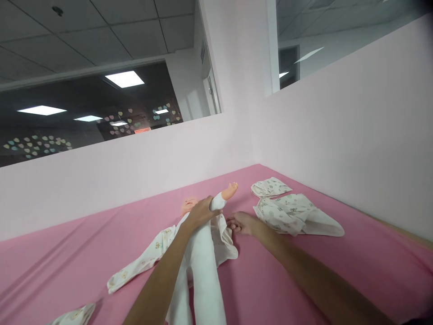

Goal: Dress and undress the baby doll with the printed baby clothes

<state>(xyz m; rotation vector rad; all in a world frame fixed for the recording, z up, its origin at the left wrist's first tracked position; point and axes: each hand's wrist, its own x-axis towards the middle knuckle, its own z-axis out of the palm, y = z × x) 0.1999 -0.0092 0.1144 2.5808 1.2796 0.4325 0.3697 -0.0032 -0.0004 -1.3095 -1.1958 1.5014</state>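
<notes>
A baby doll (203, 262) in a white bodysuit lies on its back, its head partly hidden behind my left hand. My left hand (202, 212) is closed around the doll's white-sleeved arm, which points up to the right with its bare hand (231, 191) showing. A patterned baby shirt (223, 243) lies under the doll, one printed sleeve (145, 264) stretched out to the left. On the right side, my right hand (241, 223) has its fingers curled together at the shirt's edge and seems to pinch it; the fingertips are partly hidden.
A pink sheet (270, 275) covers the surface. To the right lie a folded printed cloth (270, 186) and a loosely folded printed garment (297, 214). Another printed cloth (76, 316) shows at the lower left. White walls (355, 149) with windows border the back and right.
</notes>
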